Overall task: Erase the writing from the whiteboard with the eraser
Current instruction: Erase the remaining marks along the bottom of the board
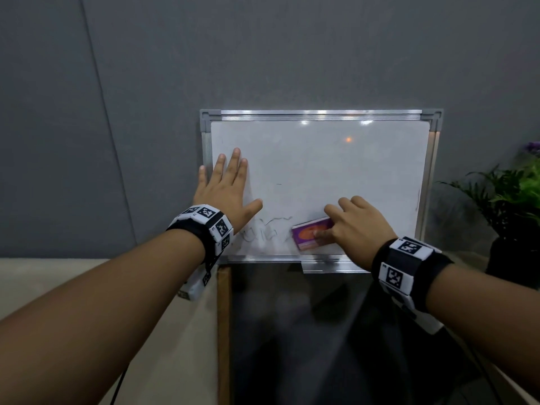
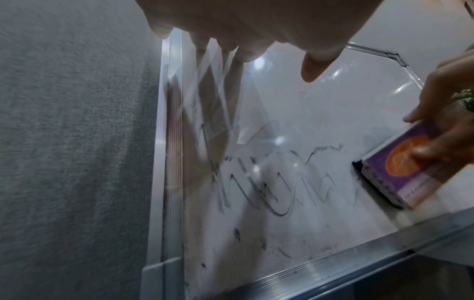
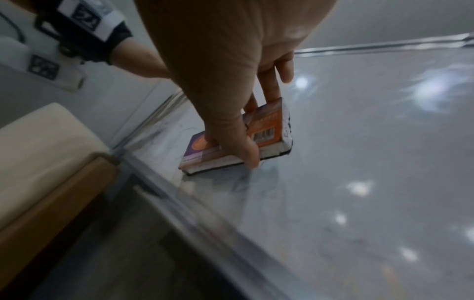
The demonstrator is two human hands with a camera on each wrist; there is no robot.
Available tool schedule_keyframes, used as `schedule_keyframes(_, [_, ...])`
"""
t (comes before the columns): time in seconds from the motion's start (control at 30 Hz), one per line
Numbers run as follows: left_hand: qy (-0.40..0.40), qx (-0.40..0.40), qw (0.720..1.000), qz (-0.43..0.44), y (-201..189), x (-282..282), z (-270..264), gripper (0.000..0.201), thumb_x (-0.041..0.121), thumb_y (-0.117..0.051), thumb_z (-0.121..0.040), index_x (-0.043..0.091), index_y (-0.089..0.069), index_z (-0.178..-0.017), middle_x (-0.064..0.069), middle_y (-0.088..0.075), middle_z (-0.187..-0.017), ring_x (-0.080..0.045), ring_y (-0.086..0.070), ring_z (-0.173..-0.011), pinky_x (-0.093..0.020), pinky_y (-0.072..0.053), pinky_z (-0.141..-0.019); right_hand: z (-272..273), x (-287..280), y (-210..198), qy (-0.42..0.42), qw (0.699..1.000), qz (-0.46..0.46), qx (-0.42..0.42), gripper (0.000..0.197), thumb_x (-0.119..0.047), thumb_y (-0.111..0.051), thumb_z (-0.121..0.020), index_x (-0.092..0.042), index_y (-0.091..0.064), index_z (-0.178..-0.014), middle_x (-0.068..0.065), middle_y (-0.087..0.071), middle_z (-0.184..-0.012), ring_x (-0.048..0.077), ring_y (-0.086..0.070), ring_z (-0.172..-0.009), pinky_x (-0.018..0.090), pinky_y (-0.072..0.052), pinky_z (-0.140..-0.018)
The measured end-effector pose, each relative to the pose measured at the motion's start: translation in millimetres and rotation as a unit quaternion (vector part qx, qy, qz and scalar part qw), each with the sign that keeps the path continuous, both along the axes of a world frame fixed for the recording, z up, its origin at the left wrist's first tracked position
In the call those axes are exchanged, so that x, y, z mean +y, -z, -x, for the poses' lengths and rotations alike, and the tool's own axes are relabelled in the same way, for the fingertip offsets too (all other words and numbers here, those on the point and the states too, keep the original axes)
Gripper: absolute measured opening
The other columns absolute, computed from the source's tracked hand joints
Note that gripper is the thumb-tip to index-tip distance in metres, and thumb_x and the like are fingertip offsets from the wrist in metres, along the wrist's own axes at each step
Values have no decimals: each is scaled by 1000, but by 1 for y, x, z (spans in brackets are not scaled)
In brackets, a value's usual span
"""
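Observation:
A white whiteboard (image 1: pixel 321 171) in a silver frame leans upright against the grey wall. Faint black writing (image 1: pixel 263 232) is left in its lower left corner; in the left wrist view this writing (image 2: pixel 269 194) shows as smeared cursive strokes. My right hand (image 1: pixel 355 223) grips a purple and orange eraser (image 1: pixel 309 233) between thumb and fingers and presses it flat on the board's lower middle, just right of the writing. The eraser (image 3: pixel 238 140) shows a dark felt underside. My left hand (image 1: pixel 228 185) lies flat with fingers spread on the board's left side, above the writing.
A green potted plant (image 1: pixel 514 200) with purple flowers stands right of the board. Below the board lies a dark glossy tabletop (image 1: pixel 306 331) with a wooden edge (image 1: pixel 223 317). A cream cushion (image 1: pixel 73 282) sits to the left. Grey wall panels (image 1: pixel 263 54) rise behind.

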State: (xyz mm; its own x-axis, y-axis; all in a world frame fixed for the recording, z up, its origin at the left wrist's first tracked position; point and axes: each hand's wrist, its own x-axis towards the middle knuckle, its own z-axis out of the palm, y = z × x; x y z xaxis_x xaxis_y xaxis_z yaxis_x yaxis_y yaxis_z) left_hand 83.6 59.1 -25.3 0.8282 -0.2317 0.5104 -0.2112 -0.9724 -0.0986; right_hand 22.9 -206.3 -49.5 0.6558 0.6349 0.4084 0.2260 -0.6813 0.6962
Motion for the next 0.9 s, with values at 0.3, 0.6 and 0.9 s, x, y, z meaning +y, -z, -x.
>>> schedule_keyframes(0.3, [1, -2, 1000, 1, 1, 0, -1, 86, 64, -26, -89, 21, 13, -152, 4, 29, -155, -21, 18, -146, -52, 4, -117, -4, 17, 5, -3, 1000, -11, 4, 32, -21, -73, -69, -44, -71, -91, 1, -47, -75, 25, -44, -66, 35, -29, -62])
schedule_keyframes(0.6, [3, -1, 1000, 3, 1, -1, -1, 86, 63, -27, -89, 21, 14, -152, 4, 30, -155, -21, 19, -145, -52, 5, -117, 2, 4, -22, 0, 996, -81, -46, 37, -14, -69, -73, -39, -72, -99, 6, -48, -78, 29, -46, -68, 38, -36, -65])
schedule_keyframes(0.9, [-2, 5, 1000, 5, 1, 0, 0, 85, 63, -26, -89, 21, 14, -151, 4, 30, -155, -21, 18, -145, -51, 6, -117, -4, 20, 4, 0, 999, -35, 0, 28, -24, -77, -69, -44, -71, -86, 1, -47, -75, 25, -45, -66, 35, -26, -63])
